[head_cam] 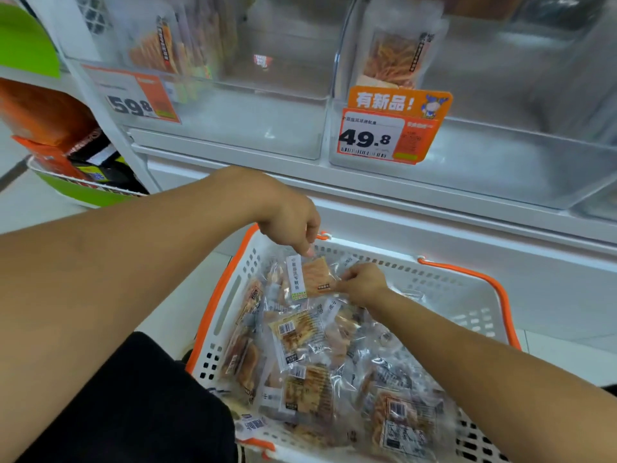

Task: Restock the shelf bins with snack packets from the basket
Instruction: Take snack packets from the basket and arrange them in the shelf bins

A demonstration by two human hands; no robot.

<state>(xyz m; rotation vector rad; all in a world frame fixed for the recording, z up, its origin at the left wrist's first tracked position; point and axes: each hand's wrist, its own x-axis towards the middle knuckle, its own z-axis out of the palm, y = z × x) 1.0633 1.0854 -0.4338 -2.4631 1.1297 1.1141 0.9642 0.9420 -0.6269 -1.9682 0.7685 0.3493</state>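
I see both hands pinching one clear snack packet (pixel 312 279), orange strips, white label: left hand (pixel 290 217) top edge, right hand (pixel 362 284) right edge, just above the white basket (pixel 444 289).

A white shelving unit (pixel 400 208) stands on a pale tiled floor (pixel 40 202) under bright, even light.

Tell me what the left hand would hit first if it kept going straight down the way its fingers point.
Most likely the snack packet that the left hand already pinches by its top edge, with the right hand holding its other side. Depth is unclear.
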